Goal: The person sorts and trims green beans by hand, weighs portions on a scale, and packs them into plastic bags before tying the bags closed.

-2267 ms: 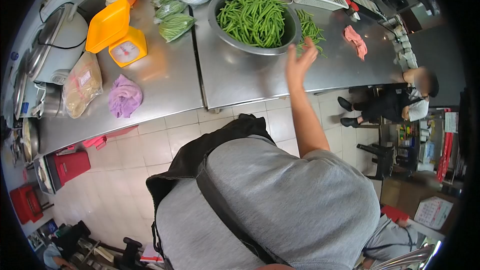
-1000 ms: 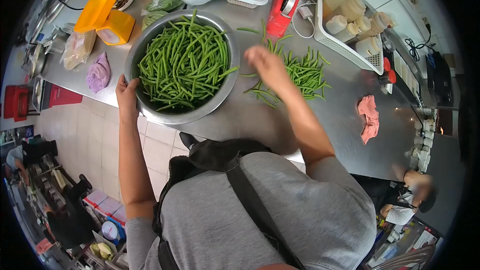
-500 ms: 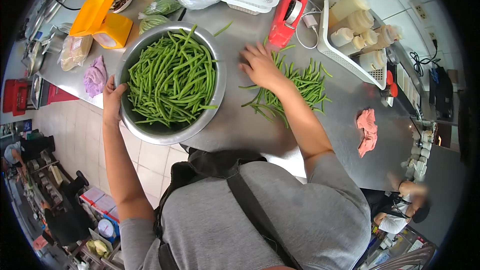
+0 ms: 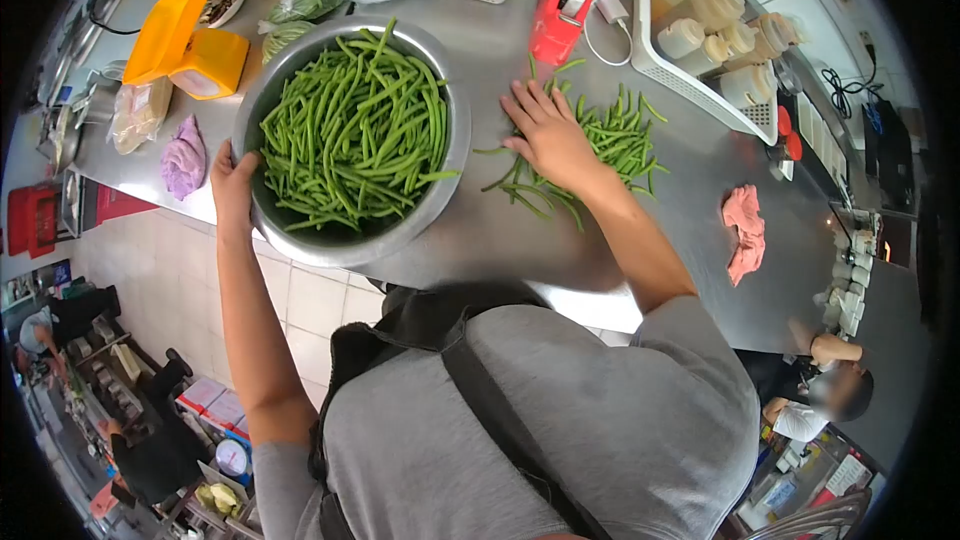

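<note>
A large metal bowl (image 4: pixel 462 155) full of green beans (image 4: pixel 350 140) is on the steel counter, overhanging its near edge. My left hand (image 4: pixel 233 183) holds the bowl's left rim, thumb over the inside and fingers on the outer wall. To the right, a smaller pile of green beans (image 4: pixel 622 143) lies loose on the metal. Palm down, my right hand (image 4: pixel 550 135) rests at the left side of that pile, fingers spread, with some bean ends showing around it. Whether beans lie under the palm is hidden.
Behind the pile stand a red tape dispenser (image 4: pixel 566 5) and a white basket of bottles (image 4: pixel 700 100). A pink cloth (image 4: pixel 743 235) lies right, a purple cloth (image 4: pixel 184 158) left near a yellow container (image 4: pixel 210 62). Another person (image 4: pixel 805 410) is at the lower right.
The bowl has shifted slightly right, toward the loose pile, with my left hand still on its rim. My right hand's fingers have spread flat. The camera view has moved a little.
</note>
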The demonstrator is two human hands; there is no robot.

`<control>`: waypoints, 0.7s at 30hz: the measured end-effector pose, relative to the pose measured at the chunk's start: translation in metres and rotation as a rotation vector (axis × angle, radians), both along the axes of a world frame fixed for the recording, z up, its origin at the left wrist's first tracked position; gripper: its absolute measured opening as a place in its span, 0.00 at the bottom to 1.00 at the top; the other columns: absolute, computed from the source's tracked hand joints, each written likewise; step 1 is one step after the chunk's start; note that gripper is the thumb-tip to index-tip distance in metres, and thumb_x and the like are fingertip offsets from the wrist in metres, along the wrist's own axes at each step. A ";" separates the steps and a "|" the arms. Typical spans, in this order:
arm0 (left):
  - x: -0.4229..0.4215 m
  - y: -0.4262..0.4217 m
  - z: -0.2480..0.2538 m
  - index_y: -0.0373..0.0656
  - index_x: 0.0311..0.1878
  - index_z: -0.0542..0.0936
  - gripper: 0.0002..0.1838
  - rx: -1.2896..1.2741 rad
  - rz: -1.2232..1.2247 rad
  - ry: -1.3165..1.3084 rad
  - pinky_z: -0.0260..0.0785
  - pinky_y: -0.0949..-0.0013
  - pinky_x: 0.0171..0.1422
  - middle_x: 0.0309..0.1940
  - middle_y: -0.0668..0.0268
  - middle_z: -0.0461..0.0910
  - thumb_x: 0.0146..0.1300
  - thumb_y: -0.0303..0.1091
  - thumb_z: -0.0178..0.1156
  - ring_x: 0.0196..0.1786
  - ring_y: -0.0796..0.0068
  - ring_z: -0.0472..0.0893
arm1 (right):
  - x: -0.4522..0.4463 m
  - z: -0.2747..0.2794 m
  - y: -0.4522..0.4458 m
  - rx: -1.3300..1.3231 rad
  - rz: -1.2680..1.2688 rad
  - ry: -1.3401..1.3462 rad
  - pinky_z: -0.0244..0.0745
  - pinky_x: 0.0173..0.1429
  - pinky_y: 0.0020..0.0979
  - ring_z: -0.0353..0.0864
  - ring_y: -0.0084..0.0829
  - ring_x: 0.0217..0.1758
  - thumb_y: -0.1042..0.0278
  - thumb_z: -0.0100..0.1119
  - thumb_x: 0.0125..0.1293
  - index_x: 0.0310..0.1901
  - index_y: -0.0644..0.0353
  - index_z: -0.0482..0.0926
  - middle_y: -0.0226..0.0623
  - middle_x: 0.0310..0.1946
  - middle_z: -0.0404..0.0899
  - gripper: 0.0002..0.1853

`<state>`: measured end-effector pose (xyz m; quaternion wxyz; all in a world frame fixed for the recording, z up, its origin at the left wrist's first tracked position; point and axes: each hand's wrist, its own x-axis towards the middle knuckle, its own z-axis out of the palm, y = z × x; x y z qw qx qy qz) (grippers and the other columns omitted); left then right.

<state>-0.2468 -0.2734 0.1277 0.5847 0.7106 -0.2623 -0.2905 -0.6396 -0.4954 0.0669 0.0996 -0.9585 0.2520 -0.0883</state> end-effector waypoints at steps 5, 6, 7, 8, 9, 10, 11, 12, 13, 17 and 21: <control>0.000 -0.036 -0.011 0.34 0.57 0.76 0.22 0.021 0.215 -0.764 0.69 0.63 0.60 0.52 0.56 0.80 0.57 0.26 0.61 0.54 0.65 0.79 | -0.070 0.025 0.010 0.076 -0.129 -0.191 0.46 0.80 0.54 0.58 0.51 0.77 0.55 0.55 0.72 0.66 0.56 0.73 0.46 0.69 0.70 0.24; -0.014 -0.040 -0.001 0.35 0.57 0.76 0.22 -0.020 0.312 -0.904 0.66 0.61 0.63 0.54 0.55 0.79 0.57 0.25 0.61 0.57 0.63 0.77 | -0.086 0.022 -0.003 0.030 -0.239 -0.266 0.46 0.79 0.55 0.59 0.50 0.77 0.56 0.55 0.72 0.65 0.56 0.73 0.46 0.68 0.70 0.24; -0.049 -0.049 0.031 0.37 0.57 0.76 0.23 -0.063 0.410 -1.044 0.64 0.59 0.66 0.55 0.54 0.78 0.56 0.24 0.62 0.60 0.61 0.75 | -0.101 0.017 -0.017 -0.017 -0.350 -0.341 0.46 0.79 0.56 0.59 0.50 0.77 0.56 0.55 0.72 0.65 0.55 0.74 0.46 0.68 0.71 0.23; -0.085 -0.059 0.057 0.37 0.57 0.77 0.22 -0.256 0.312 -0.994 0.64 0.60 0.65 0.55 0.55 0.78 0.56 0.22 0.61 0.58 0.60 0.76 | -0.118 0.010 -0.034 -0.009 -0.479 -0.397 0.44 0.79 0.56 0.58 0.51 0.77 0.56 0.55 0.72 0.66 0.55 0.73 0.45 0.69 0.70 0.23; -0.126 -0.070 0.072 0.38 0.56 0.78 0.22 -0.440 0.214 -0.930 0.65 0.60 0.65 0.54 0.56 0.79 0.55 0.20 0.60 0.57 0.59 0.77 | -0.132 -0.002 -0.047 0.003 -0.607 -0.445 0.42 0.79 0.57 0.56 0.52 0.78 0.56 0.54 0.73 0.66 0.54 0.73 0.45 0.70 0.69 0.24; -0.163 -0.078 0.075 0.39 0.55 0.78 0.22 -0.513 -0.032 -0.791 0.66 0.63 0.64 0.52 0.58 0.80 0.55 0.18 0.59 0.55 0.59 0.78 | -0.137 -0.017 -0.049 -0.013 -0.662 -0.355 0.41 0.80 0.57 0.55 0.52 0.78 0.55 0.54 0.73 0.66 0.54 0.73 0.45 0.70 0.68 0.24; -0.195 -0.086 0.073 0.39 0.57 0.77 0.20 -0.470 -0.287 -0.792 0.65 0.65 0.66 0.53 0.61 0.80 0.59 0.22 0.63 0.57 0.66 0.78 | -0.141 -0.032 -0.053 -0.033 -0.712 -0.269 0.39 0.80 0.57 0.55 0.52 0.79 0.55 0.53 0.73 0.67 0.54 0.72 0.45 0.71 0.67 0.24; -0.231 -0.092 0.073 0.41 0.57 0.78 0.20 -0.357 -0.582 -0.604 0.64 0.62 0.67 0.54 0.60 0.79 0.60 0.25 0.63 0.59 0.62 0.77 | -0.143 -0.038 -0.057 -0.055 -0.759 -0.184 0.38 0.80 0.57 0.54 0.53 0.79 0.55 0.53 0.73 0.67 0.54 0.72 0.45 0.71 0.67 0.25; -0.261 -0.108 0.060 0.42 0.57 0.78 0.20 -0.317 -0.766 -0.645 0.63 0.58 0.70 0.57 0.59 0.78 0.60 0.27 0.63 0.62 0.56 0.74 | -0.140 -0.037 -0.059 0.033 -0.668 -0.256 0.36 0.80 0.57 0.53 0.53 0.79 0.54 0.53 0.73 0.68 0.54 0.71 0.44 0.72 0.66 0.25; -0.327 -0.193 -0.022 0.42 0.61 0.76 0.22 -0.074 -0.692 -0.774 0.59 0.50 0.71 0.64 0.59 0.74 0.63 0.34 0.61 0.68 0.56 0.67 | -0.111 -0.027 -0.019 0.262 -0.436 -0.366 0.34 0.81 0.55 0.51 0.52 0.80 0.55 0.51 0.75 0.69 0.54 0.70 0.43 0.73 0.65 0.25; -0.331 -0.260 -0.065 0.42 0.61 0.76 0.23 0.138 -0.511 -0.936 0.60 0.48 0.66 0.65 0.60 0.72 0.65 0.41 0.60 0.66 0.58 0.68 | -0.110 -0.006 0.001 0.474 -0.357 -0.464 0.32 0.82 0.53 0.51 0.51 0.80 0.55 0.49 0.75 0.69 0.57 0.69 0.44 0.71 0.67 0.25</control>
